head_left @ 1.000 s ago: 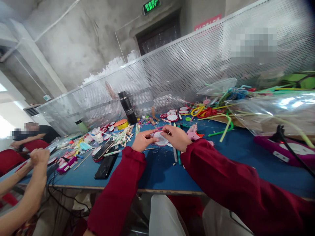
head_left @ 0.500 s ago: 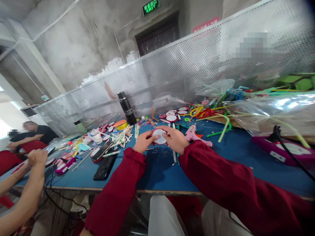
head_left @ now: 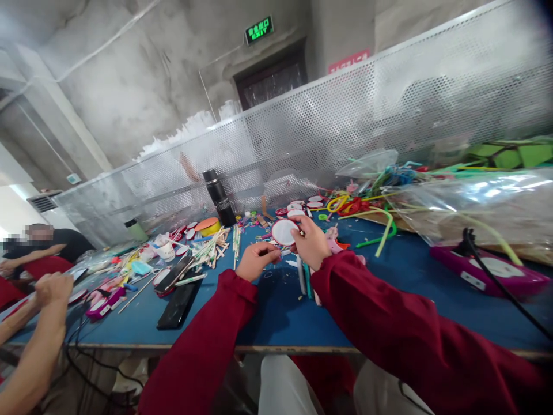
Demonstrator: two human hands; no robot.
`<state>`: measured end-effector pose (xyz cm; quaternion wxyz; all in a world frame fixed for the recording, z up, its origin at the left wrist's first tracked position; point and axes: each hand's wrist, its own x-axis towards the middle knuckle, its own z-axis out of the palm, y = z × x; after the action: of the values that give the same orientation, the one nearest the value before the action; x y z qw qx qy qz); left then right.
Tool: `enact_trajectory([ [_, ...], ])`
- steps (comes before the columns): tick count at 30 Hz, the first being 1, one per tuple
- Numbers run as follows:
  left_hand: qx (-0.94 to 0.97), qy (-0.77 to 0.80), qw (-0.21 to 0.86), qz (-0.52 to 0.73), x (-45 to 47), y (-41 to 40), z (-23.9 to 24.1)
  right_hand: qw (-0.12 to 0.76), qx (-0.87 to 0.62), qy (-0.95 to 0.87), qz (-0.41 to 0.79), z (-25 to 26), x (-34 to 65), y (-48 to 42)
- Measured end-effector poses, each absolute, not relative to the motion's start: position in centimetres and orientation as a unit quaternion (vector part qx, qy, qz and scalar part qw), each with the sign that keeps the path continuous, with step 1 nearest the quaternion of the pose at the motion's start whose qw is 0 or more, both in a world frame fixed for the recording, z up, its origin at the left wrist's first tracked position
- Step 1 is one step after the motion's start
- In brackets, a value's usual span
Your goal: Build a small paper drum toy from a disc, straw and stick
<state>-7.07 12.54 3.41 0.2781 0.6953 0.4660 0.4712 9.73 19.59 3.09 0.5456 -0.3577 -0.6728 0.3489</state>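
The right hand (head_left: 309, 239) had a white disc with a red rim (head_left: 284, 232) in its grip, thumb on the pale face near the right side, other fingers mostly hidden behind. The left hand (head_left: 258, 260) was curled just beside it, apart from the disc, thumb and forefinger close together; whether they pinched anything thin could not be told.

The disc was raised above the worktop (head_left: 276, 323), between its near and far edges, pale face tilted toward the wearer. It looked light and fairly stiff; the smooth face would probably slip under a fingertip, and pressing its middle might mark or dent it, so the rim seemed the safer hold.

Just beyond the right hand lay a pink tool (head_left: 333, 243), perhaps a glue gun. Similar discs (head_left: 295, 206) lay toward the far edge, and a black flask (head_left: 219, 197) stood there, left of them. Wooden sticks (head_left: 211, 246) were heaped left of the left hand; a purple box (head_left: 490, 268) sat toward the right end.
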Motion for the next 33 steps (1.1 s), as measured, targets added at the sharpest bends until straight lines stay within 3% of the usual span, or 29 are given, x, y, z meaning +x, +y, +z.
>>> enact_trajectory([
  [16, 0.748, 0.460, 0.220, 0.425, -7.7, 13.1, 3.0, 0.536, -0.357, -0.660, 0.387, 3.2, 9.4, 18.9],
  [22, 0.724, 0.465, 0.273, 0.430, -8.0, 13.4, 2.7, 0.532, -0.333, -0.665, 0.405, 2.8, 9.0, 18.9],
  [33, 0.604, 0.490, 0.304, 0.551, -9.0, 14.4, 2.3, 0.426, -0.268, -0.746, 0.437, 3.0, 8.8, 18.1],
])
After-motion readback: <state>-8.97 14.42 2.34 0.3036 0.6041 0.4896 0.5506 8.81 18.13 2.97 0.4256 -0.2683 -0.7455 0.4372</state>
